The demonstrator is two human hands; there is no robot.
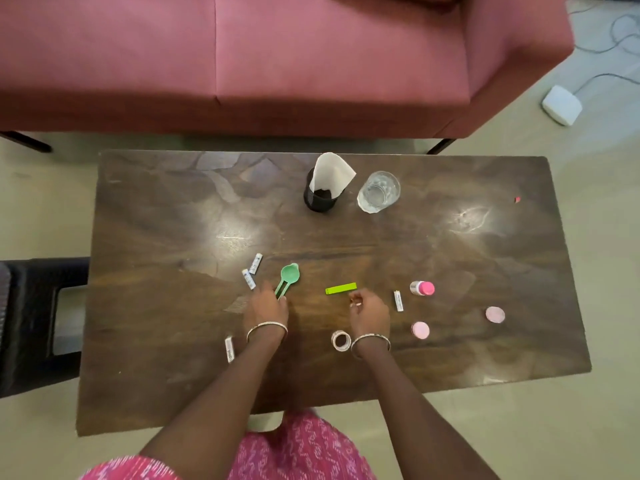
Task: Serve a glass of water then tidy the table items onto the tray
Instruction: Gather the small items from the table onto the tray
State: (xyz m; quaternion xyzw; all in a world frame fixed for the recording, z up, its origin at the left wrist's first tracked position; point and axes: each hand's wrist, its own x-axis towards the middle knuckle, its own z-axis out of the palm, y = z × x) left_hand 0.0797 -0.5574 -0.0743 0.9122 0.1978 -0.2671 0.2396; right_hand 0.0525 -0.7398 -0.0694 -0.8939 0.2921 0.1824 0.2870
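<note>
**Head view: both hands are working at the near middle of the worktop, the water glass is standing far behind**

The glass of water (pixel 379 192) is standing upright right of centre at the far side of the dark wooden worktop (pixel 166 237). A black mesh holder (pixel 319 199) is sitting just to its left, and a white napkin (pixel 332 171) is sticking up out of it.

Nearer in, the left hand (pixel 266 306) is reaching onto the near end of the green scoop (pixel 287 280). Its fingertips are touching the handle, but whether they are gripping it cannot be told. The scoop's bowl is pointing away, towards the far side.

The right hand (pixel 369 311) is hovering just beside the right end of a lime-green strip (pixel 341 288). Its fingers are curling inward, and whether they are pinching anything cannot be told. A bangle is circling each wrist.

Two small white tubes (pixel 256 263) (pixel 248 279) are lying just left of the scoop. A third (pixel 229 348) is lying nearer, left of the left wrist, and a fourth (pixel 399 300) is lying right of the right hand.

A roll of tape (pixel 341 341) is lying against the right wrist. A small bottle with a pink cap (pixel 422 288) is lying on its side further right. Two pink round lids (pixel 420 330) (pixel 495 314) are lying well apart towards the right edge.

A pink sofa (pixel 277 64) is standing beyond the worktop. A black seat (pixel 34 323) is standing at its left.
</note>
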